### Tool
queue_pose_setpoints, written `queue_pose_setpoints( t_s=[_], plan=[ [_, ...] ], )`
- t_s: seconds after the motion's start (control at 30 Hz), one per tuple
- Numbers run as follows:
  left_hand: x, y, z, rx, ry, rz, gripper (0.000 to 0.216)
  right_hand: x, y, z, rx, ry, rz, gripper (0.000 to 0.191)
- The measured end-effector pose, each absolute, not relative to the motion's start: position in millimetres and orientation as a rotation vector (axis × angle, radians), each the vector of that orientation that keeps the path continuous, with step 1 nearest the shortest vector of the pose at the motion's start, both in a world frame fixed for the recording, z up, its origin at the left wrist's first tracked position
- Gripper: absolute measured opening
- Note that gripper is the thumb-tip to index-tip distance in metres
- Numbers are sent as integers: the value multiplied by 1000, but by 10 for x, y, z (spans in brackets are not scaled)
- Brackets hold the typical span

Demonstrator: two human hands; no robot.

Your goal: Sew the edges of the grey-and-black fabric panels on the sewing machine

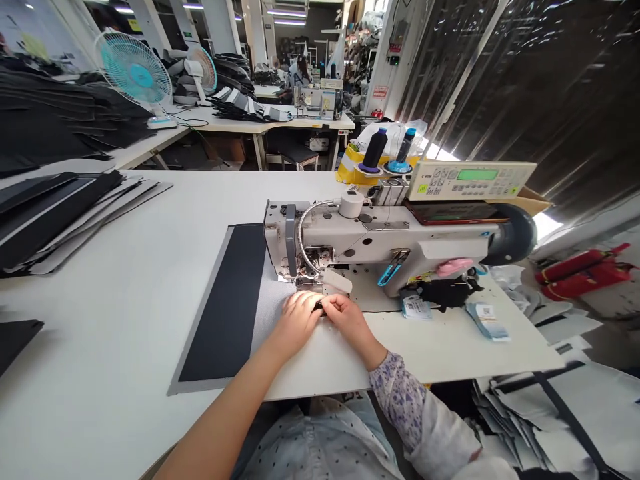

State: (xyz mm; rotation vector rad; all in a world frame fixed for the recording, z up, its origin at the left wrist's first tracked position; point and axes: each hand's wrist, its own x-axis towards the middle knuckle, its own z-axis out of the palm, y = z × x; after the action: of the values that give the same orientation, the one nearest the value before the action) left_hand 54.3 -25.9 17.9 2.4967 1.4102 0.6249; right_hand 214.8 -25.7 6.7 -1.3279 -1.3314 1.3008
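A black and grey fabric panel point(223, 307) lies flat on the white table, its right part reaching under the head of a sewing machine point(380, 230). My left hand point(299, 321) rests palm down at the panel's right edge, fingers stretched toward the needle area, just in front of the presser foot. Close beside it, my right hand point(350, 325) is closed in a pinch on a small dark strip point(319, 305). The fingers cover most of this strip. Where the needle meets the fabric is hidden behind the machine head and fingers.
Stacked black and grey panels point(65, 213) lie at the left. Blue-handled thread snips point(393, 268) are on the machine, with labels point(487, 321) to the right. Thread cones point(375, 148) and a control panel point(473, 180) stand behind. A fan point(135, 70) and a seated person are farther back.
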Motion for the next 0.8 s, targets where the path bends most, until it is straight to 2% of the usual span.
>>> queue_pose_setpoints(
  t_s=[0.1,0.17,0.27,0.33,0.4,0.6,0.8],
  plan=[
    [486,-270,205,2519,1463,623,26,2053,-278,142,-1185,-1243,1525,32],
    [412,-292,225,2573,1492,649,31,1995,-230,144,-1108,-1236,1597,33],
    [232,-314,248,2642,1536,696,41,1880,-100,81,-1044,-1259,1596,24],
    [86,-317,252,2625,1662,728,34,1792,0,24,-1053,-1328,1536,17],
    [-39,-312,244,2605,1785,733,27,1713,91,-23,-1110,-1453,1417,11],
    [-89,-242,171,2728,1803,552,30,1636,234,-74,-1403,-1912,789,21],
    [30,-171,155,2772,1827,561,27,1657,232,-111,-1532,-2068,364,27]
  ],
)
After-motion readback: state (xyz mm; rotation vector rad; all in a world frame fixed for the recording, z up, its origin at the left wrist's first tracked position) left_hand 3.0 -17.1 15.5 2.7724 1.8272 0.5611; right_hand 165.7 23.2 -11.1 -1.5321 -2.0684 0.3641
